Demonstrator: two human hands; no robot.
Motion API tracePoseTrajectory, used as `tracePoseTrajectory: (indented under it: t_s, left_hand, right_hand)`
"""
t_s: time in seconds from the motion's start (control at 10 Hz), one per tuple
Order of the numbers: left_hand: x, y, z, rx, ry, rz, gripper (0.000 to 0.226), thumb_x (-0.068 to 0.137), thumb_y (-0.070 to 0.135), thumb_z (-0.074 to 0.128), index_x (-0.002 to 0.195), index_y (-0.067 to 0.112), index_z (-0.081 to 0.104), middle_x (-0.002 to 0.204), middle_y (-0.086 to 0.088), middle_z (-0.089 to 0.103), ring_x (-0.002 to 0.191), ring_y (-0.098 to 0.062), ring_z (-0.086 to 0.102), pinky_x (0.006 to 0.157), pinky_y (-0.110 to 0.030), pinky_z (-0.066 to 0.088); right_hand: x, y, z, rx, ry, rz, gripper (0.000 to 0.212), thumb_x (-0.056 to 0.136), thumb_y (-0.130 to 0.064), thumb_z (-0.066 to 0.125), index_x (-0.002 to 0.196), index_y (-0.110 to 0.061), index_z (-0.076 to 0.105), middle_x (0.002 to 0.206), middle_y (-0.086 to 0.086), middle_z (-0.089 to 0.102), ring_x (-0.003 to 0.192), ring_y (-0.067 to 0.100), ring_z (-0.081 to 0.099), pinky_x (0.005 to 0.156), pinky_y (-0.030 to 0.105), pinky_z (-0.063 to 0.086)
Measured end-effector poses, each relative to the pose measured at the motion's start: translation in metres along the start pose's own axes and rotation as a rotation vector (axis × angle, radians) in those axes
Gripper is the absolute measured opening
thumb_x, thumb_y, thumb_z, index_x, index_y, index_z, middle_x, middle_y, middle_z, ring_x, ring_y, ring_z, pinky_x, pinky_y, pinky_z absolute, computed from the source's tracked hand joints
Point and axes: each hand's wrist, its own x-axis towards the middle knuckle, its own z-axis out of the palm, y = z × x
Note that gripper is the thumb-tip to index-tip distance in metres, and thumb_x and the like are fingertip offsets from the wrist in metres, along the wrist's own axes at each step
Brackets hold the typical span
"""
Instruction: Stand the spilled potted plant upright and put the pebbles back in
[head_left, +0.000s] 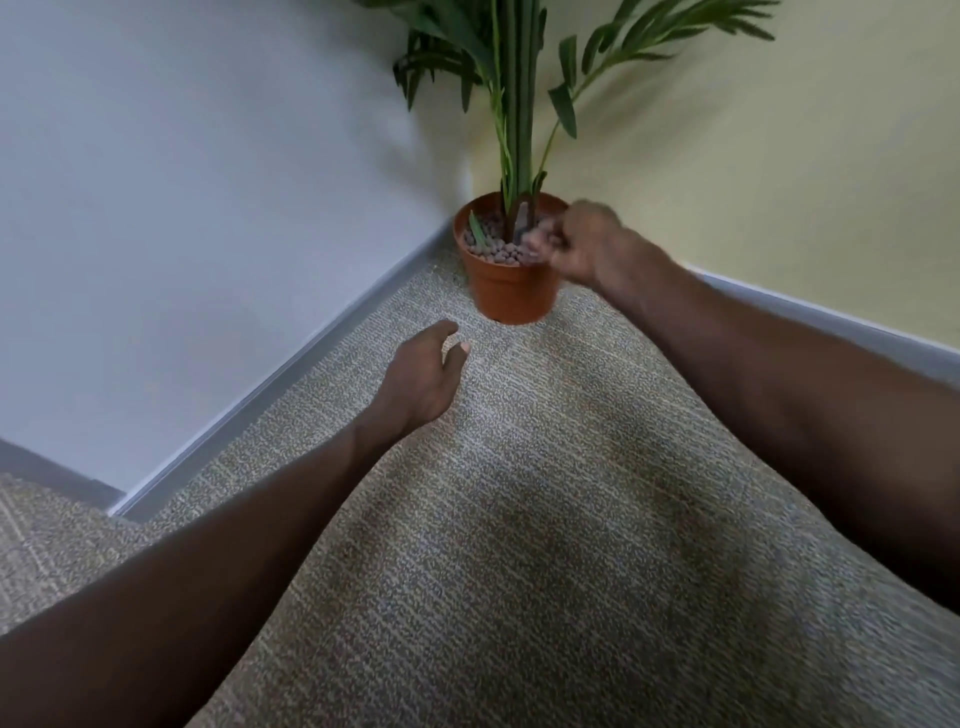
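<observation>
A terracotta pot (506, 293) stands upright on the carpet in the room's corner, with a tall green palm-like plant (511, 93) growing out of it. Brownish-grey pebbles (498, 249) fill the pot's top. My right hand (576, 241) hovers over the pot's right rim, blurred, with fingers bunched together above the pebbles; whether it holds pebbles I cannot tell. My left hand (423, 371) is low over the carpet in front of the pot, fingers loosely curled and apart, holding nothing.
A grey-white wall (208, 182) with a grey skirting board (291, 374) runs along the left. A yellow wall (779, 182) closes the right side. Speckled grey carpet (519, 545) covers the floor.
</observation>
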Motion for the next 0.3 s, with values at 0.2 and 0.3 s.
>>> tracePoseTrajectory:
  t_s: [0.2,0.3]
  left_hand:
    - [0.031,0.022,-0.013,0.126,-0.081,0.061,0.043,0.1,0.028,0.045,0.13,-0.003,0.046,0.127,-0.022,0.053,0.118,-0.036,0.05,0.098,-0.04,0.039]
    - [0.037,0.027,-0.014,0.144,-0.062,0.12,0.046,0.1,0.028,0.043,0.134,-0.001,0.039,0.136,-0.023,0.045,0.127,-0.036,0.041,0.108,-0.044,0.035]
  right_hand:
    - [0.002,-0.02,0.005,-0.152,0.071,-0.07,0.033,0.099,-0.007,0.024,0.094,0.002,0.055,0.097,0.021,0.068,0.085,0.028,0.069,0.082,0.043,0.059]
    - [-0.007,0.001,-0.017,-0.434,0.197,-0.195,0.036,0.1,-0.015,0.032,0.111,0.006,0.059,0.118,0.022,0.064,0.09,0.026,0.064,0.07,0.033,0.055]
